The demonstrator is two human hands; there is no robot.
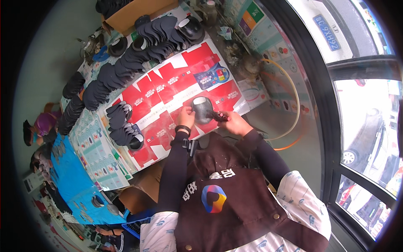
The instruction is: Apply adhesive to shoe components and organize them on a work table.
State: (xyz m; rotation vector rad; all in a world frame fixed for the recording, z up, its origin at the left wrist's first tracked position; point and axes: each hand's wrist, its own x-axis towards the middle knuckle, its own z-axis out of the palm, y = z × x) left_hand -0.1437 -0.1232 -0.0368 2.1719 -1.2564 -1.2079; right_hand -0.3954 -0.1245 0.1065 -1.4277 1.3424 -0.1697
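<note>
A black, rounded, cup-like piece with a pale patch on its top [203, 111] sits in front of me over the red and white sheets. My left hand [186, 117] pinches its left edge. On the other side, my right hand [235, 124] is closed around a small dark hand tool with red parts [220, 116]. The tool's front end meets the right side of the black piece; its exact kind is too small to make out.
Long overlapping rows of dark curved pieces [121, 69] line the table's far left side. A smaller group [124, 124] lies nearer. Behind stands a cardboard box [138, 14]. A yellow hose [297, 94] loops at right. Other people work by a blue-covered table [71, 168].
</note>
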